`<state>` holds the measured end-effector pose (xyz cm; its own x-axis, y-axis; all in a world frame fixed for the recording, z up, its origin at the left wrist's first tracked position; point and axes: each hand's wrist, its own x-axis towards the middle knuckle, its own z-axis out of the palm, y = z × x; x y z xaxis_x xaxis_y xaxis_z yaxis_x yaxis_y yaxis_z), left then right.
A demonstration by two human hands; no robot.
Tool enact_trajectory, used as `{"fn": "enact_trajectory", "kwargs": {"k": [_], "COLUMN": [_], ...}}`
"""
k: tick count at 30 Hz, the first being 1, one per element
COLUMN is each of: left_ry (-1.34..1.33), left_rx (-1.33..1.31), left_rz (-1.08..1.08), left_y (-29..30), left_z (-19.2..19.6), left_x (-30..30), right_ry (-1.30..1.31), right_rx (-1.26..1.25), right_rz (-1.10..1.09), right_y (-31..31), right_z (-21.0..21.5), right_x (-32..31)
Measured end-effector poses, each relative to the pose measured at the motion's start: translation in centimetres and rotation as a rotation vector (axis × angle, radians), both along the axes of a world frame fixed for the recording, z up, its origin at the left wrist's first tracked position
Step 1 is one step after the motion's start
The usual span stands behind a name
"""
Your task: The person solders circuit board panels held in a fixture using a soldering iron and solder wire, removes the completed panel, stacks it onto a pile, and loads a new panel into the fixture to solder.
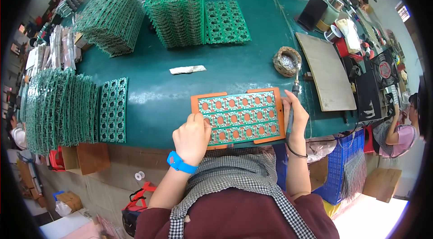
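A green circuit board panel (239,116) with rows of round holes lies in an orange tray (279,117) at the table's near edge. My left hand (191,134) is closed at the panel's left edge, fingertips bent over it and hiding that corner. A soldering iron (290,119) runs through my right hand (298,119), its metal end pointing away from me. The fingers of that hand also lie against the tray's right rim. Just beyond the iron's end stands a round brown pot (287,61) with silvery stuff inside.
Tall stacks of green panels (176,9) fill the far left, with more stacked panels (63,108) at the left edge. A white strip (187,69) lies mid-table. At right are a flat board (327,72) and a black fan unit (383,69). Other people (401,133) sit nearby.
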<state>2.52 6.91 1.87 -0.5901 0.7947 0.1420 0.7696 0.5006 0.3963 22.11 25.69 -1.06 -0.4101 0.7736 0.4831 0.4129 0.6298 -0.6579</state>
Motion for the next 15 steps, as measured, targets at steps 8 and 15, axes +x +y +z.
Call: {"fn": "enact_trajectory", "kwargs": {"k": [8, 15], "left_ry": [0.144, 0.133], "left_rx": [-0.04, -0.005], "left_rz": [-0.028, -0.024], "left_y": [-0.2, -0.3], "left_z": [-0.3, -0.2], "left_x": [-0.1, -0.1], "right_ry": [-0.198, -0.369], "right_rx": [0.087, 0.13], "right_rz": [0.018, 0.094], "right_y": [-2.2, -2.5], "right_z": [3.2, 3.8], "right_x": [0.1, -0.6]}}
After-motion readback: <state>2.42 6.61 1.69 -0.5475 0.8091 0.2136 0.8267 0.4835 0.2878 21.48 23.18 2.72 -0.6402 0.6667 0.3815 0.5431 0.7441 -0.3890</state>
